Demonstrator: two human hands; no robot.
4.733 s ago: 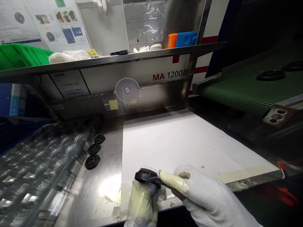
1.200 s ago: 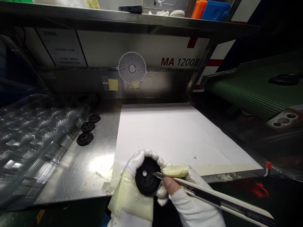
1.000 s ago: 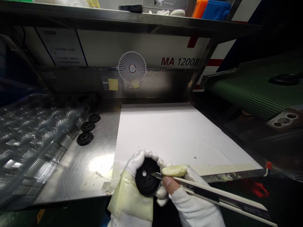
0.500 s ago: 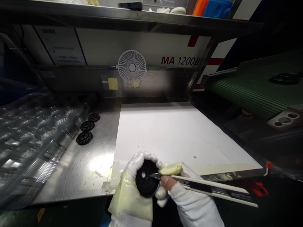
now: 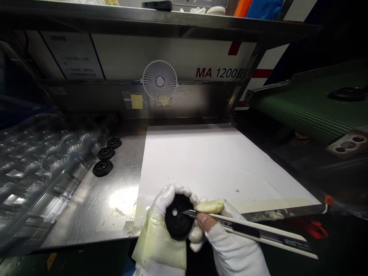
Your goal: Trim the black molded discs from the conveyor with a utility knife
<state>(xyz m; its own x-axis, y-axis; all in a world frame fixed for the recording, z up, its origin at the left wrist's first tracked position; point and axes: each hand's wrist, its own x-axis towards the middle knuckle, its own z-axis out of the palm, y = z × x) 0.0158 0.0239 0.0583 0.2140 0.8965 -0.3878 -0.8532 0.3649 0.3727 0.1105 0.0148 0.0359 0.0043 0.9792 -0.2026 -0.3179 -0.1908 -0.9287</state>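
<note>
At the near edge of the surface, a black disc turns its face and small pale centre hole to the camera; a few seconds ago it showed nearly edge-on. It sits within the grip of the taped, gloved left hand, whose fingers curl around its upper rim. The right hand is closed on a knife, bare thumb pressed along it, and its blade tip points over the disc's face just beside the hole; whether it touches cannot be told. About a second ago, the handle's rear end reached lower and farther right. Beyond the disc lies a white sheet. To the left, three ribbed discs remain in their row beside a clear tray. Farther back stands a white fan; at right, a green conveyor carries another dark disc.
</note>
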